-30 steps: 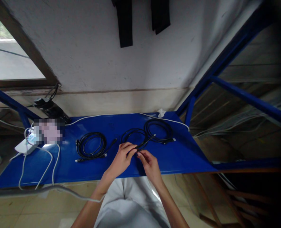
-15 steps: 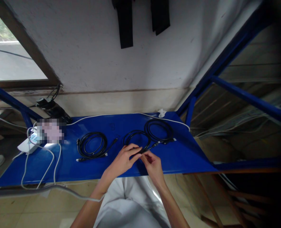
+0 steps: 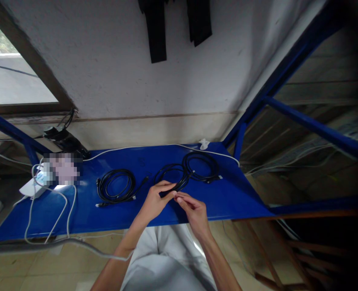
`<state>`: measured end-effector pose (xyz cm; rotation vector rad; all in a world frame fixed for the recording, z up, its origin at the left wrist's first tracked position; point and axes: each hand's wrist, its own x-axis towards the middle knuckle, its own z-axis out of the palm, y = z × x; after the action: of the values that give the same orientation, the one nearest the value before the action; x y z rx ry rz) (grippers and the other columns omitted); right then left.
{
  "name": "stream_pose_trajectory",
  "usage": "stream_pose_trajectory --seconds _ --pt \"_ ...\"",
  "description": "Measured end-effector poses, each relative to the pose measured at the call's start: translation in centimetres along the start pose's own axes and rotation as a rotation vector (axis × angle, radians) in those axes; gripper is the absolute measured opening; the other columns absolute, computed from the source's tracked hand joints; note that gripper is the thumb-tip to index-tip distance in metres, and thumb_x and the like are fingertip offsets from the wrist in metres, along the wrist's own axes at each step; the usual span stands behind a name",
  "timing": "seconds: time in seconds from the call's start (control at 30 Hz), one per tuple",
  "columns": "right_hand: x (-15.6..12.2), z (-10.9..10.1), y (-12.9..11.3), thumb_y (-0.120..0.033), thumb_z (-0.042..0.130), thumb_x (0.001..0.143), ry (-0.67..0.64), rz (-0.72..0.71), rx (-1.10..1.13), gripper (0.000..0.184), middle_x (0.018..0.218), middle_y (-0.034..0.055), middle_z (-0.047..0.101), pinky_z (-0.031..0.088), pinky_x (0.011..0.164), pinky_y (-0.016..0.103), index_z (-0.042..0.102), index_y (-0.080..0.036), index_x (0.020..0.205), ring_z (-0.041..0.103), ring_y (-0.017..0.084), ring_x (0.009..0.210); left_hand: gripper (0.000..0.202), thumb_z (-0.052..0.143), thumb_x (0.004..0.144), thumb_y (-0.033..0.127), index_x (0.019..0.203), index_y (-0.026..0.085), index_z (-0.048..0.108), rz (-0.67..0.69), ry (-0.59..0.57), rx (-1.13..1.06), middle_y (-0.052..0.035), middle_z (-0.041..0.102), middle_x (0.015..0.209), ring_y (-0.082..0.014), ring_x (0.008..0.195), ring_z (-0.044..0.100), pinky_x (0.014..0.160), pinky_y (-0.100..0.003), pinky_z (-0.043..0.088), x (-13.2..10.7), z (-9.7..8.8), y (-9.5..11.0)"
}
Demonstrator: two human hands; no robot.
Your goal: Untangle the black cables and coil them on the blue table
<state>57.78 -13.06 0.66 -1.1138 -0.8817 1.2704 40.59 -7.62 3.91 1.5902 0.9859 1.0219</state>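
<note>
Three coiled black cables lie on a blue table (image 3: 227, 198). The middle cable (image 3: 171, 173) has its near edge pinched by my left hand (image 3: 154, 200), fingers closed round the strands. My right hand (image 3: 192, 210) meets it from the right, fingertips pinched on the same cable beside the left thumb. The left coil (image 3: 116, 185) and the right coil (image 3: 201, 165) rest untouched on the table.
A white power strip (image 3: 35, 184) with white cords sits at the table's left end, next to a blurred patch. A white cord (image 3: 136, 147) runs along the back edge. Blue frame bars (image 3: 312, 127) rise at right. Black straps (image 3: 157, 28) hang on the wall.
Both hands have kept hold of the middle cable. Its loose end, which lay stretched out to the right, has been drawn back toward the coil.
</note>
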Motion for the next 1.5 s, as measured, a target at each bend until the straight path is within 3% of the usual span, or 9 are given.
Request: stream_pose_trajectory --seconds 0.3,0.57,0.7,0.83,0.93,1.07,1.17,1.23,1.5 --pt "0.3 0.5 1.8 -0.043 0.103 0.064 0.100 0.138 0.104 0.033 0.088 0.0055 0.082 0.059 0.086 0.037 0.087 -0.022 0.083 0.073 0.021 0.082 0.029 0.066 0.104 0.041 0.116 0.024 0.086 0.020 -0.060 0.020 -0.0103 0.080 0.113 -0.0228 0.108 0.073 0.099 -0.036 0.056 -0.5 0.1 0.8" --pt "-0.1 1.8 1.6 -0.038 0.103 0.068 0.148 0.133 0.256 0.039 0.082 -0.0012 0.078 0.060 0.086 0.031 0.074 -0.023 0.089 0.074 0.018 0.082 0.027 0.091 0.083 0.040 0.103 0.023 0.089 -0.148 -0.007 -0.174 -0.0112 0.082 0.095 -0.0233 0.082 0.075 0.071 -0.033 0.059 0.6 -0.2 -0.6" --pt "0.1 2.3 1.3 -0.037 0.101 0.072 0.091 0.128 0.338 0.050 0.111 0.0053 0.083 0.060 0.104 0.042 0.077 -0.024 0.114 0.077 0.023 0.105 0.017 0.080 0.094 0.033 0.109 0.026 0.087 0.036 0.073 -0.026 -0.0098 0.082 0.103 -0.0228 0.090 0.077 0.080 -0.036 0.062 -0.2 0.3 0.1" --pt "0.5 2.4 1.4 -0.039 0.101 0.072 0.109 0.127 0.377 0.042 0.112 0.0054 0.082 0.060 0.107 0.043 0.082 -0.024 0.107 0.076 0.024 0.107 0.037 0.056 0.107 0.018 0.135 0.030 0.077 0.378 -0.027 0.356 -0.0075 0.080 0.126 -0.0233 0.119 0.074 0.103 -0.043 0.058 -2.1 -0.1 0.8" --pt "0.6 2.2 1.6 -0.042 0.100 0.074 0.116 0.134 0.356 0.038 0.104 0.0050 0.083 0.061 0.107 0.046 0.083 -0.025 0.103 0.077 0.025 0.105 0.044 0.058 0.105 0.016 0.145 0.030 0.069 0.461 0.016 0.641 -0.0074 0.078 0.131 -0.0240 0.123 0.072 0.109 -0.046 0.052 -3.4 -4.1 0.6" --pt "0.4 1.9 1.7 -0.042 0.099 0.075 0.103 0.139 0.336 0.036 0.104 0.0050 0.082 0.061 0.108 0.047 0.082 -0.025 0.102 0.077 0.026 0.109 0.031 0.059 0.107 0.034 0.131 0.025 0.076 0.173 0.573 0.964 -0.0122 0.076 0.127 -0.0320 0.123 0.066 0.113 -0.056 0.044 -5.1 -15.2 -0.9" --pt "0.3 1.8 1.9 -0.040 0.099 0.075 0.097 0.130 0.352 0.035 0.104 0.0044 0.082 0.061 0.107 0.045 0.082 -0.025 0.101 0.077 0.025 0.110 0.051 0.055 0.106 0.050 0.147 0.022 0.068 -0.147 0.772 1.270 -0.0224 0.043 0.165 -0.0507 0.150 0.037 0.114 -0.073 0.032 -6.7 -23.5 -2.2" --pt "0.3 1.8 2.0 -0.039 0.099 0.075 0.101 0.128 0.370 0.034 0.104 0.0033 0.081 0.061 0.106 0.043 0.082 -0.026 0.101 0.077 0.024 0.110 0.056 0.055 0.106 0.053 0.151 0.022 0.064 -0.231 0.729 1.399 -0.0229 0.022 0.175 -0.0565 0.154 0.024 0.113 -0.079 0.027 -7.9 -27.2 -3.0" --pt "1.0 1.8 1.9 -0.037 0.100 0.075 0.083 0.143 0.383 0.033 0.103 0.0028 0.080 0.062 0.105 0.042 0.082 -0.025 0.100 0.077 0.024 0.109 0.057 0.056 0.107 0.050 0.155 0.020 0.058 -0.201 0.667 1.564 -0.0236 0.007 0.179 -0.0568 0.156 0.022 0.114 -0.077 0.027 -8.6 -30.1 -4.6"
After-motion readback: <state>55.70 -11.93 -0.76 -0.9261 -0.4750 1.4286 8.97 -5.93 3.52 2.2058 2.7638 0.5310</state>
